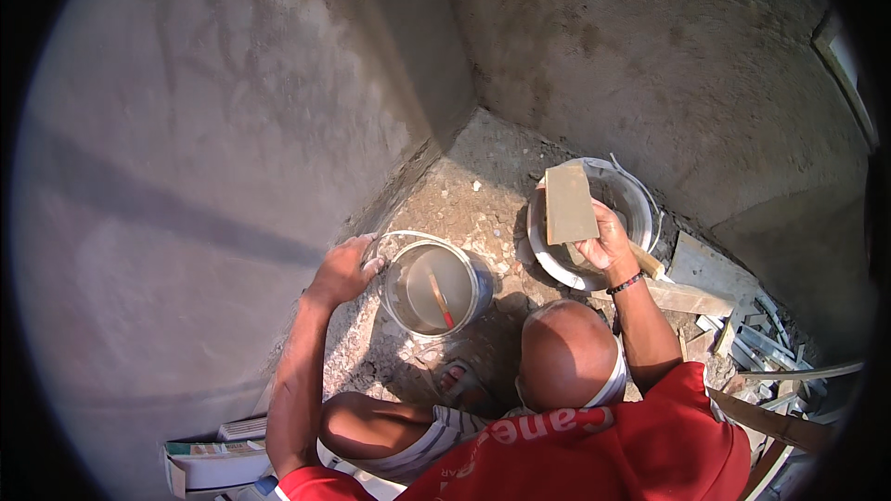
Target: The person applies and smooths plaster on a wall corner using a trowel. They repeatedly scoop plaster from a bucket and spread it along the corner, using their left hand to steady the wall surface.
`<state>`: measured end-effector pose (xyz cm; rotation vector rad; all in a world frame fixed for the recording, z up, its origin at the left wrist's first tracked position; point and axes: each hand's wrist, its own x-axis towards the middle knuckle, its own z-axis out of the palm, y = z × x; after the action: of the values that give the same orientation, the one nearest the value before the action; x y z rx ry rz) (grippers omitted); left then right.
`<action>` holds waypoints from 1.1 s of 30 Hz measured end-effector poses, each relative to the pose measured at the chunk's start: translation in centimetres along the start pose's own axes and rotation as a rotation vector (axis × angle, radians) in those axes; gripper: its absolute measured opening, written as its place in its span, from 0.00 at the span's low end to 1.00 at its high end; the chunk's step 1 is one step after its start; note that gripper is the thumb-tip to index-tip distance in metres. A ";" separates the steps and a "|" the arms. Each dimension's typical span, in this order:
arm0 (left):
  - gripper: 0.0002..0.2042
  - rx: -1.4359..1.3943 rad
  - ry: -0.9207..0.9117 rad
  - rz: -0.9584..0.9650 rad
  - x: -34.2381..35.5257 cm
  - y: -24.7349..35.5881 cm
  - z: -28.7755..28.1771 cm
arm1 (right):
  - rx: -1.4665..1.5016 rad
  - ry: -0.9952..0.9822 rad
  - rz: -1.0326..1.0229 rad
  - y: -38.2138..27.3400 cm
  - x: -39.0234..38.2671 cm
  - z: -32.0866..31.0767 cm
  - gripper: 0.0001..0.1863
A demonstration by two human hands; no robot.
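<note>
Neither my left hand nor my right hand is in view. Below me a person in a red shirt (668, 445) crouches, back to me. That person's left hand (348, 264) is at the wire handle of a bucket (478, 292) containing grey liquid and a red-tipped stick (436, 297). Their right hand (608, 241) grips a flat grey rectangular piece (571, 204) over a second white bucket (640, 204), whose contents are mostly hidden.
Two rough plastered walls (186, 130) meet in a corner above a rubble-strewn floor (483, 167). Offcut strips (766, 348) and wooden boards (687, 297) lie at the right. A stack of boxed flat pieces (218, 464) stands at the lower left.
</note>
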<state>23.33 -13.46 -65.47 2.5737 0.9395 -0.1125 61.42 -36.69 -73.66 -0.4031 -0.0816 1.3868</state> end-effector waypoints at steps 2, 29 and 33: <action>0.24 -0.095 -0.027 -0.085 -0.4 -0.4 0.9 | 0.021 -0.011 0.004 0.4 -0.2 -0.7 0.22; 0.18 -0.383 -0.084 -0.361 -3.1 -5.0 4.8 | -0.710 -0.174 0.489 2.3 6.3 9.7 0.24; 0.21 -0.414 -0.101 -0.413 -4.4 -5.8 5.3 | -0.779 -0.188 0.414 1.3 6.3 10.8 0.22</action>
<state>16.59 -14.12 -71.35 1.9580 1.2905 -0.1436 58.29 -28.00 -65.14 -0.9737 -0.7421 1.7698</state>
